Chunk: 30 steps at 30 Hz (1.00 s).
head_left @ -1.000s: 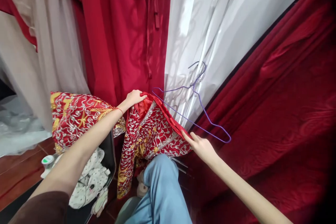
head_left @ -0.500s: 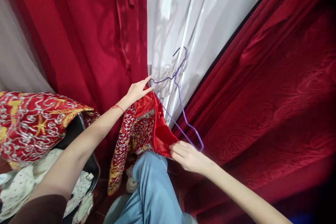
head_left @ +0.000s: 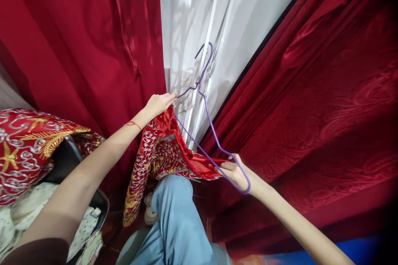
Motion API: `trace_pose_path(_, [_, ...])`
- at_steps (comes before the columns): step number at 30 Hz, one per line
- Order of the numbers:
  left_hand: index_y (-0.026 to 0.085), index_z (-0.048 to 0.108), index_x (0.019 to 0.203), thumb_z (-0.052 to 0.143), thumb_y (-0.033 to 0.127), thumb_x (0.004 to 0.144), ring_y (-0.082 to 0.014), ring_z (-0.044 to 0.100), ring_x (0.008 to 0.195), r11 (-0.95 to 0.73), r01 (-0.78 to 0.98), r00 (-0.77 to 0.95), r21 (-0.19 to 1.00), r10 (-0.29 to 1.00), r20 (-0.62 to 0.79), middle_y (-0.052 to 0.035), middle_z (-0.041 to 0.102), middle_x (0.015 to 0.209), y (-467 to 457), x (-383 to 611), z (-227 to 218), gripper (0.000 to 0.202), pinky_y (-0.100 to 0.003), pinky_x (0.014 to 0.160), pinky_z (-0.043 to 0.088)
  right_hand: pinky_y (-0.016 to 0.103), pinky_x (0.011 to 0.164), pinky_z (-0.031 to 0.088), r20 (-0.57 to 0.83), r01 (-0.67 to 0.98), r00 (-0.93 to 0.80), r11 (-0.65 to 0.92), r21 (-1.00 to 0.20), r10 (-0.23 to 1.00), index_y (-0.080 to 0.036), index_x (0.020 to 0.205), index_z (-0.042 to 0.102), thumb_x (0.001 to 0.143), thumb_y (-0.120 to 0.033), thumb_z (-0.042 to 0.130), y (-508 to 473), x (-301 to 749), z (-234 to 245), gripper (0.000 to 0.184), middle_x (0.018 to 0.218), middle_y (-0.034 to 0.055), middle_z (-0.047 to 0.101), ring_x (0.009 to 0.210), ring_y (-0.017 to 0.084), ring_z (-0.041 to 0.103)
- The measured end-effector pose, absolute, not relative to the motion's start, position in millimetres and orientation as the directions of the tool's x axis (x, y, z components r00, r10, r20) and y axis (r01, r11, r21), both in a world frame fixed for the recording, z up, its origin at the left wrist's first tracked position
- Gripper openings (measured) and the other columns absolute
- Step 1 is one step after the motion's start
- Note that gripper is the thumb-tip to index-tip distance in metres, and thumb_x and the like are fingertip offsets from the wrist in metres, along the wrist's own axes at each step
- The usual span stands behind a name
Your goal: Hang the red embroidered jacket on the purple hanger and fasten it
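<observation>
A purple wire hanger [head_left: 209, 118] stands with its hook up, in front of a white drape. My left hand [head_left: 161, 103] is closed around its left end together with the shoulder of a red embroidered jacket [head_left: 168, 151]. The jacket's shiny red lining shows, and one sleeve hangs down on the left. My right hand [head_left: 234, 174] pinches the jacket's other edge and pulls it out to the right. The hanger's right end passes in front of that hand and its wrist.
On the left, another red embroidered garment [head_left: 27, 145] lies over a black chair [head_left: 70, 159]. White dotted cloth [head_left: 83, 227] rests on the seat. Red curtains [head_left: 298, 124] hang on both sides of the white drape [head_left: 192, 16]. My blue-trousered knee [head_left: 174, 203] is below the jacket.
My left hand's fingers have closed on the hanger end and jacket shoulder. My right hand has moved right, stretching the jacket edge, and now sits behind the hanger's right end. The view has shifted right.
</observation>
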<state>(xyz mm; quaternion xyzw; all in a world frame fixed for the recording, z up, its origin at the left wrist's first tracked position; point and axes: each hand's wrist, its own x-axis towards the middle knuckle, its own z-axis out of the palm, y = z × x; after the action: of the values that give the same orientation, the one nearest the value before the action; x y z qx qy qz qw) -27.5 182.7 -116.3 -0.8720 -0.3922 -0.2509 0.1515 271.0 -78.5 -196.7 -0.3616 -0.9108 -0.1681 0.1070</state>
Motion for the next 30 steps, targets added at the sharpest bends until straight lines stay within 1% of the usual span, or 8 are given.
trace_pose_path(2, [0.020,0.063,0.118,0.028,0.044,0.102,-0.0230,0.068,0.086,-0.664,0.743,0.589,-0.090,0.584,0.559,-0.0117,0.070,0.103,185.5,-31.8,-118.2,0.046,-0.028,0.067,0.043,0.037,0.089,0.031,0.341,0.698,-0.711,0.674,0.241,0.615,-0.017,0.107,0.062,0.098,-0.008,0.036,-84.5,277.5,-190.9,0.029,0.069,-0.0025,0.060,0.062,0.011,0.052])
trace_pose_path(8, [0.019,0.066,0.106,0.026,0.043,0.102,-0.0206,0.067,0.077,-0.672,0.716,0.630,-0.187,0.507,0.588,-0.0105,0.071,0.094,184.4,-53.3,-118.4,0.047,-0.027,0.057,0.035,0.037,0.083,0.035,0.416,0.769,-0.636,0.580,0.268,0.650,-0.022,0.120,0.059,0.097,-0.008,0.038,-112.7,319.6,-152.5,0.034,0.076,0.0003,0.066,0.063,0.012,0.055])
trace_pose_path(11, [0.019,0.066,0.099,0.025,0.044,0.102,-0.0203,0.066,0.074,-0.684,0.706,0.636,-0.183,0.500,0.588,-0.0100,0.071,0.089,173.6,-59.7,-123.0,0.048,-0.027,0.055,0.033,0.038,0.082,0.037,0.436,0.788,-0.614,0.543,0.291,0.658,-0.025,0.125,0.057,0.097,-0.011,0.041,-125.0,338.8,-135.5,0.035,0.082,0.0009,0.069,0.065,0.013,0.060])
trace_pose_path(14, [0.019,0.065,0.093,0.025,0.047,0.101,-0.0203,0.065,0.068,-0.659,0.735,0.602,-0.161,0.524,0.602,-0.0102,0.070,0.084,160.9,-62.8,-127.2,0.050,-0.028,0.053,0.031,0.040,0.085,0.037,0.408,0.782,-0.623,0.537,0.317,0.667,-0.023,0.122,0.059,0.098,-0.014,0.042,-134.3,343.8,-127.0,0.031,0.082,0.0011,0.069,0.067,0.014,0.061])
trace_pose_path(17, [0.020,0.064,0.090,0.023,0.046,0.102,-0.0211,0.066,0.067,-0.604,0.770,0.584,-0.204,0.538,0.608,-0.0104,0.071,0.083,153.6,-66.6,-126.6,0.050,-0.029,0.051,0.027,0.041,0.086,0.037,0.398,0.782,-0.623,0.525,0.336,0.674,-0.021,0.117,0.059,0.098,-0.013,0.041,-139.1,341.8,-119.9,0.028,0.083,0.0015,0.069,0.068,0.013,0.062])
trace_pose_path(20, [0.021,0.064,0.091,0.023,0.045,0.102,-0.0220,0.066,0.068,-0.595,0.768,0.598,-0.237,0.534,0.598,-0.0102,0.072,0.085,150.4,-70.7,-123.7,0.049,-0.030,0.051,0.025,0.040,0.086,0.036,0.425,0.791,-0.611,0.494,0.362,0.667,-0.022,0.117,0.059,0.098,-0.013,0.042,-135.2,343.6,-110.2,0.027,0.084,0.0017,0.071,0.068,0.013,0.063])
trace_pose_path(24, [0.021,0.063,0.088,0.024,0.047,0.101,-0.0218,0.065,0.066,-0.596,0.781,0.564,-0.187,0.544,0.621,-0.0103,0.071,0.083,143.3,-73.7,-123.3,0.049,-0.030,0.051,0.026,0.039,0.088,0.033,0.392,0.816,-0.574,0.458,0.353,0.719,-0.023,0.119,0.060,0.099,-0.017,0.041,-118.1,352.1,-102.8,0.028,0.087,0.0022,0.073,0.070,0.014,0.065])
trace_pose_path(30, [0.022,0.063,0.091,0.022,0.048,0.102,-0.0210,0.066,0.070,-0.563,0.815,0.500,-0.139,0.560,0.661,-0.0095,0.071,0.085,130.5,-72.1,-128.6,0.049,-0.028,0.053,0.029,0.040,0.091,0.032,0.333,0.827,-0.554,0.460,0.324,0.763,-0.023,0.117,0.061,0.100,-0.020,0.039,-100.8,357.0,-115.1,0.028,0.091,0.0050,0.076,0.071,0.015,0.066])
